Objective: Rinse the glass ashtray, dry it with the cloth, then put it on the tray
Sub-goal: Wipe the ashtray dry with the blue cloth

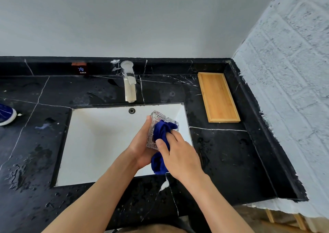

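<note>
Drying is under way: the left hand (142, 143) cups the glass ashtray (161, 126) tilted above the sink (99, 143), fingers closed round its edge, while the right hand (178, 154) pinches the blue cloth (162, 128) into its hollow. The ashtray is clear, ribbed cut glass. Next, probably, carry it right to the empty bamboo tray (218, 97) on the desk (222, 152).

A small dark sign (79, 68) on the backsplash (44, 67) reads "COLD".

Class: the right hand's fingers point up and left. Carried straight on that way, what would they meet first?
The cloth that the right hand already presses, then the ashtray right behind it, probably; depth past that is unclear.
</note>
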